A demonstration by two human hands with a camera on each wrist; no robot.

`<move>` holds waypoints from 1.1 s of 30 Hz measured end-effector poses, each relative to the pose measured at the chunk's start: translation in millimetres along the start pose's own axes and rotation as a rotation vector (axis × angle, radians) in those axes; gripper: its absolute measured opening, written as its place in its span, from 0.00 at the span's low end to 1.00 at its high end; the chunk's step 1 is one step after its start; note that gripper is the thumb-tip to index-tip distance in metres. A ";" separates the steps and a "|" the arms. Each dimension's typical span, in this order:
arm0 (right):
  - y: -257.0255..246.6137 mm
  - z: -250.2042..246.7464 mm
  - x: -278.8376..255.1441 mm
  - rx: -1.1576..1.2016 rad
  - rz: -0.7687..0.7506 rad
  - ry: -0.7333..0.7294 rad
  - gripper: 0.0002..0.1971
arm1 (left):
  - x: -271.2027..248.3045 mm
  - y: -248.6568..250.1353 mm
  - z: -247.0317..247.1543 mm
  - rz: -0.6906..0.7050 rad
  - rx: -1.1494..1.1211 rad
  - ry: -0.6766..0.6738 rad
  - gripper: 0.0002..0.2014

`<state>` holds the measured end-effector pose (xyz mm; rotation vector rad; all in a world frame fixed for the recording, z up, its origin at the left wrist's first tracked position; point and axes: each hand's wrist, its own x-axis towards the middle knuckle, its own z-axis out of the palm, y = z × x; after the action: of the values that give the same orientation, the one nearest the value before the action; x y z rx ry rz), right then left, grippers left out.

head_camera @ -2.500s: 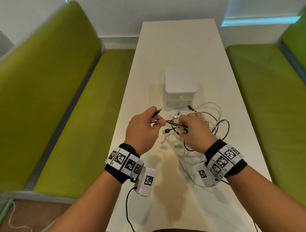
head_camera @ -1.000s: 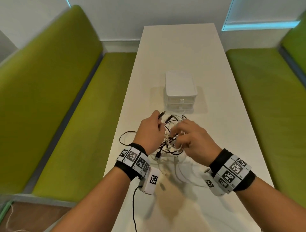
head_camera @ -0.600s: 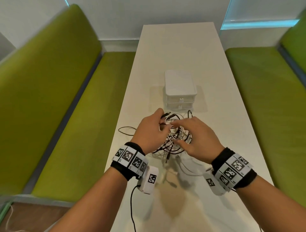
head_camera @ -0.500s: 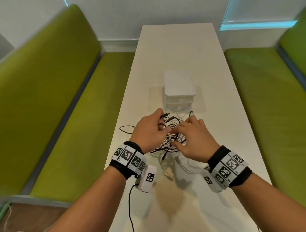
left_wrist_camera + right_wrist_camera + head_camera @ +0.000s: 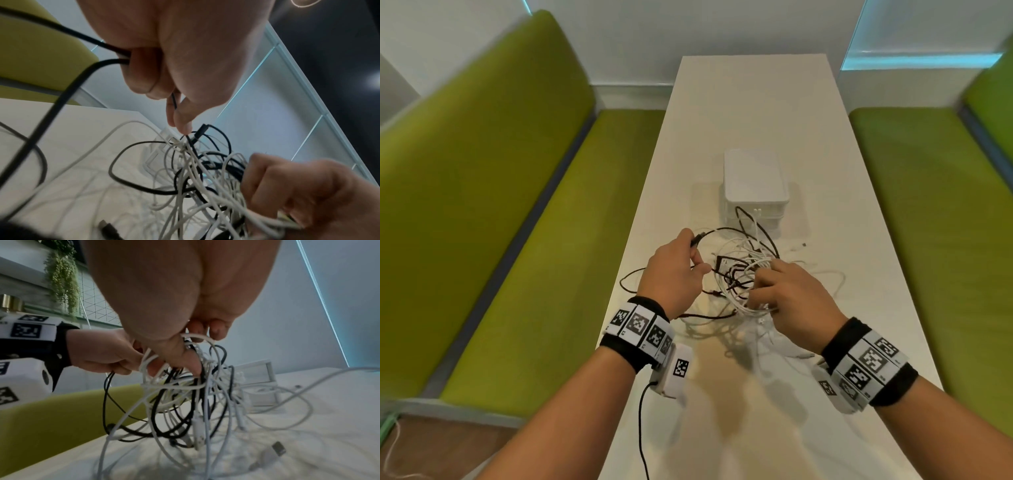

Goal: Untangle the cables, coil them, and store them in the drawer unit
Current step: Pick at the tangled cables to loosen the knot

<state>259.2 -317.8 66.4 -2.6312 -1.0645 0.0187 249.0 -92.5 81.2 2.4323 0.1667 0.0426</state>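
No writing is legible on the wrist markers; the left hand (image 5: 674,270) pinches a black cable (image 5: 68,91), the right hand (image 5: 789,301) apparently clutches the tangled cables (image 5: 185,391) above the bench (image 5: 756,102).

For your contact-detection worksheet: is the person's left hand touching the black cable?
Touching. The left wrist view shows the left hand with its fingers curled round the black cable.
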 end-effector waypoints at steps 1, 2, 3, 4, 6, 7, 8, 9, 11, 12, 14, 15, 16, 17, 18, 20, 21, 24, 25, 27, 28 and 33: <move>1.7 0.0 -2.0 -0.001 0.033 -0.022 0.19 | 0.3 0.2 -0.1 0.000 -0.009 0.001 0.21; 3.3 0.2 -3.9 -0.015 0.072 -0.054 0.15 | -0.1 1.3 -0.2 0.005 -0.011 -0.002 0.20; 5.2 -0.1 -4.7 -0.027 0.116 -0.099 0.11 | -0.3 3.5 0.0 0.014 -0.007 -0.009 0.20; 6.0 -1.0 -4.7 -0.025 0.162 -0.148 0.08 | -1.3 6.0 0.2 0.027 0.000 -0.019 0.20; 2.2 -6.6 -2.2 0.120 0.227 -0.122 0.10 | -3.5 12.5 0.1 0.061 0.025 -0.049 0.17; 0.2 -8.6 -0.6 0.213 0.232 -0.051 0.10 | -4.5 15.9 0.3 0.081 0.041 -0.066 0.15; -3.4 -10.9 1.7 0.266 0.205 0.034 0.08 | -5.8 19.4 0.3 0.097 0.060 -0.084 0.14; -7.4 -12.2 4.1 0.275 0.159 0.117 0.07 | -7.2 22.3 0.7 0.111 0.078 -0.104 0.14; -12.2 -7.8 8.2 0.344 0.120 0.209 0.07 | -8.5 26.3 2.5 0.138 0.047 -0.149 0.14; -14.1 -4.7 9.8 0.411 0.165 0.196 0.08 | -9.5 27.7 3.0 0.155 -0.015 -0.160 0.14; -14.0 5.3 12.0 0.468 0.286 0.120 0.06 | -12.2 30.0 1.7 0.192 -0.157 -0.158 0.18; -13.5 9.0 12.7 0.448 0.315 0.103 0.05 | -13.7 31.5 -0.1 0.214 -0.208 -0.160 0.21; -12.0 12.3 12.9 0.428 0.326 0.105 0.06 | -14.9 31.6 -1.7 0.230 -0.250 -0.169 0.22; -10.4 14.1 13.2 0.424 0.331 0.116 0.07 | -16.3 31.2 -3.5 0.234 -0.288 -0.181 0.21; -9.0 13.5 13.5 0.427 0.343 0.124 0.08 | -17.0 30.0 -5.3 0.223 -0.333 -0.195 0.20; -6.5 11.3 13.2 0.442 0.359 0.138 0.09 | -17.7 26.1 -8.8 0.193 -0.418 -0.228 0.19; -6.6 10.0 13.0 0.456 0.366 0.145 0.08 | -18.4 25.1 -10.1 0.185 -0.433 -0.255 0.19; -8.4 7.5 13.9 0.527 0.366 0.176 0.07 | -20.8 28.1 -11.2 0.130 -0.473 -0.327 0.18; -9.5 6.1 14.4 0.535 0.373 0.186 0.06 | -21.0 28.5 -9.9 0.081 -0.512 -0.319 0.18; -9.6 3.1 15.8 0.547 0.424 0.216 0.06 | -20.2 27.0 -5.1 -0.033 -0.567 -0.266 0.20; -9.5 2.1 16.2 0.555 0.456 0.241 0.06 | -19.4 24.7 -1.3 -0.065 -0.528 -0.251 0.21; -17.3 1.9 17.3 0.588 0.517 0.254 0.07 | -24.8 23.4 20.1 -0.068 -0.238 -0.304 0.33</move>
<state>259.7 -293.7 71.2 -2.2074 -0.2209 0.0907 228.5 -126.3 81.4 2.1624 0.0999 -0.3186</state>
